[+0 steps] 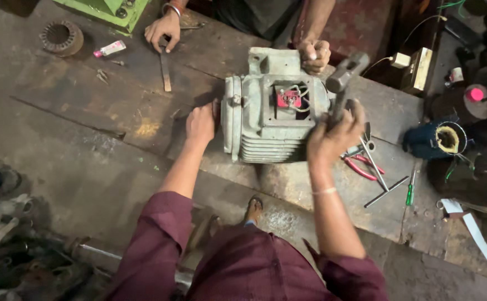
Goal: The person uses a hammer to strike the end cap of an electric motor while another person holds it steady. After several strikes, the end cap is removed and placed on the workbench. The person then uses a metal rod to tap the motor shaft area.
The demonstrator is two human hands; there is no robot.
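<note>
- Nearest the camera, the person's two arms reach forward out of maroon sleeves, both forearms bare; a sandalled foot (253, 209) shows below, just short of the electric motor (271, 114).
- The electric motor, a pale grey-green finned casting, lies on its side in the middle of the worn counter (115, 111), its terminal box open on top so the red terminal block (289, 98) and its wires face up.
- The left hand (200, 122) is laid flat against the motor's left end cover, fingers closed together, wrist bent back; it looks to be bracing the body against a push from the other side.
- The right hand (332, 136) is wrapped shut around the handle of a hammer (344, 78) at the motor's right end, forearm raised, the blurred steel head standing above that end.
- Just right of the motor lie red-handled pliers (360, 167), a steel rod (386, 191) and a green-handled screwdriver (410, 189), kept within reach of the hammering hand.
- Beyond the motor, a co-worker's fist (315, 54) presses down on its far top edge, likely steadying it.
- Left of that and well apart from the motor, the co-worker's other hand (164, 30) rests on a flat metal bar (166, 72).
- Far left of the motor sit a toothed ring (61, 37) and a small pink-capped tube (110, 49).
</note>
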